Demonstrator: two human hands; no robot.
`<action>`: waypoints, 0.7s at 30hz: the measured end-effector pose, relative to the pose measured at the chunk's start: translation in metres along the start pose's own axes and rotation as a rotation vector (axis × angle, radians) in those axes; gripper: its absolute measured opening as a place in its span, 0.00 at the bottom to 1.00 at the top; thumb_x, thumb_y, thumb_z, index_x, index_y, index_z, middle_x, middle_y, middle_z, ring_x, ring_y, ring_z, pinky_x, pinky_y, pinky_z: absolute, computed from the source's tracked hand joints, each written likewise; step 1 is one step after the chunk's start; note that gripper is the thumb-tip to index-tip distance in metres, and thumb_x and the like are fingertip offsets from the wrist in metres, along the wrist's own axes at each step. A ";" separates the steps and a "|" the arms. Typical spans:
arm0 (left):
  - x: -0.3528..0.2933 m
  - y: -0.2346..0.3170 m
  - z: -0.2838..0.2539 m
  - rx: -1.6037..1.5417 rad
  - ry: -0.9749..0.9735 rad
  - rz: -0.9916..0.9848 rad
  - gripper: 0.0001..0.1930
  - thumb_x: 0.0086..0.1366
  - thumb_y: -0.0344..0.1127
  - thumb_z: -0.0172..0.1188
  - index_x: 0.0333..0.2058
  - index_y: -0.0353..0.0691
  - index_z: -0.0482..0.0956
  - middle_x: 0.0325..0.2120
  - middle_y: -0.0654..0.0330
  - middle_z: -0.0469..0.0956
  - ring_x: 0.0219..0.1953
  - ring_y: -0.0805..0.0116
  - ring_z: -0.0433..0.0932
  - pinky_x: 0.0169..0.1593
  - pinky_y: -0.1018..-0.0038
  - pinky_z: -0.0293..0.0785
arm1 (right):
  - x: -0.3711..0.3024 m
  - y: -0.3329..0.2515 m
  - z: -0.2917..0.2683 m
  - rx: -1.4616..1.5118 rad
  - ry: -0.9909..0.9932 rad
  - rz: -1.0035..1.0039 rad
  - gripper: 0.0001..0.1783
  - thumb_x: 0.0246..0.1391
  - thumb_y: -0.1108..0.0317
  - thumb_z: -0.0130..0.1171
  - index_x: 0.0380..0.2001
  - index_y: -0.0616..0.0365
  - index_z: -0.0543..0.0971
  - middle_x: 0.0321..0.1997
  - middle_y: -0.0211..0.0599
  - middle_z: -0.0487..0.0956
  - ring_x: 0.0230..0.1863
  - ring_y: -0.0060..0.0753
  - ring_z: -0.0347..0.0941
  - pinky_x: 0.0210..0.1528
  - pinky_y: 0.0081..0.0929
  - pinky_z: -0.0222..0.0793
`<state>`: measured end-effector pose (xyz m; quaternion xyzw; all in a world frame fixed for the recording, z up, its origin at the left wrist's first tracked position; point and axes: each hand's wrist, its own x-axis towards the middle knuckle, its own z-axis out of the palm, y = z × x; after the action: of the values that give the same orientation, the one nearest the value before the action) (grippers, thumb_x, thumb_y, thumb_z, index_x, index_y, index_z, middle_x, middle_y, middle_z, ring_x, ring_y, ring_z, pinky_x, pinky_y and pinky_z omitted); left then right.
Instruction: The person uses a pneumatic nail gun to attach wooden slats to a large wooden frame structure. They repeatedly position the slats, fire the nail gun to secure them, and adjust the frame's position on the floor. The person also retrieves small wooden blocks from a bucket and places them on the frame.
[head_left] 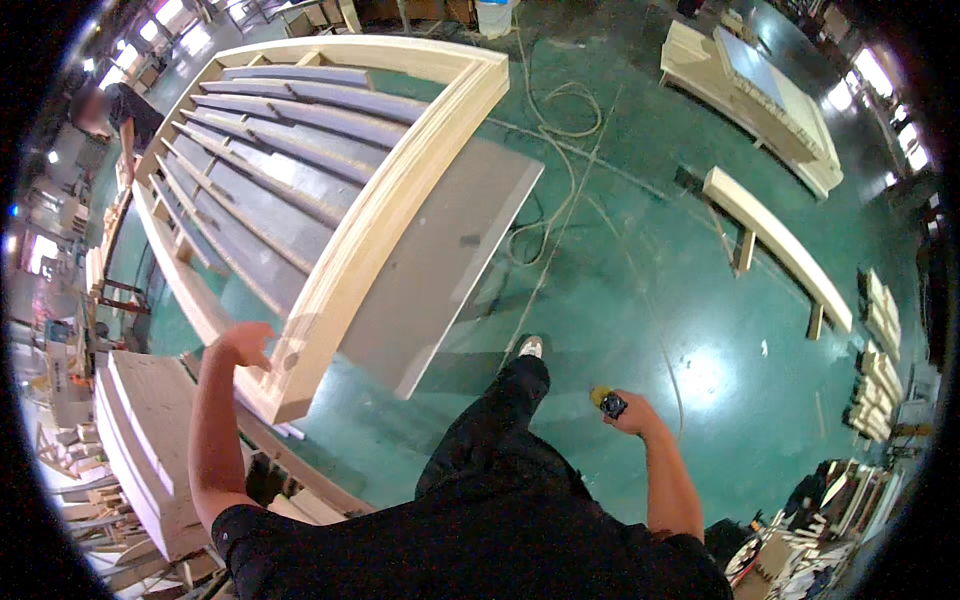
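Observation:
A large pale wooden frame [385, 215] with several slats inside it lies at left on a grey board [450, 250]. Over the frame's near corner is my left hand [245, 346], fingers apart. I cannot tell whether it touches the wood. My right hand [632, 414] hangs to the right of my legs, closed around a yellow and black hand tool [610, 403]. The tool's exact kind is too small to make out.
Across the frame, a person [130, 115] reaches a hand to its far left edge. A hose [575, 130] loops over the green floor. To the right a long beam [780, 245] rests on short legs, with stacked panels [750, 100] behind. Pale boards [150, 440] stand at lower left.

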<state>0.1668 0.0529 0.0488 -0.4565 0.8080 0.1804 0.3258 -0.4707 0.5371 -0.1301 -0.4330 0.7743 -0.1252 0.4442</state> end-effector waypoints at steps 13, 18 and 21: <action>0.266 0.340 -0.261 -0.411 0.826 0.186 0.30 0.60 0.44 0.69 0.59 0.42 0.73 0.63 0.49 0.68 0.64 0.47 0.67 0.66 0.57 0.65 | 0.059 0.191 -0.172 -0.028 -0.177 0.692 0.24 0.51 0.49 0.70 0.34 0.63 0.84 0.29 0.48 0.83 0.30 0.44 0.79 0.35 0.44 0.73; 0.357 0.391 -0.337 -0.380 0.930 0.175 0.28 0.59 0.44 0.70 0.57 0.42 0.76 0.60 0.48 0.69 0.61 0.45 0.69 0.64 0.56 0.67 | 0.178 0.231 -0.260 -0.028 -0.210 0.672 0.24 0.51 0.46 0.68 0.35 0.60 0.85 0.31 0.47 0.83 0.32 0.45 0.79 0.38 0.44 0.74; 0.409 0.395 -0.368 -0.507 0.958 0.072 0.23 0.59 0.43 0.69 0.52 0.40 0.79 0.58 0.47 0.71 0.58 0.44 0.71 0.61 0.55 0.69 | 0.272 0.262 -0.331 -0.098 -0.270 0.625 0.25 0.51 0.44 0.67 0.36 0.57 0.85 0.32 0.47 0.83 0.33 0.46 0.80 0.39 0.44 0.75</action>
<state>-0.4553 -0.2125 0.0297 -0.5237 0.8126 0.1525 -0.2054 -0.9431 0.4166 -0.2493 -0.2085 0.8088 0.1127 0.5382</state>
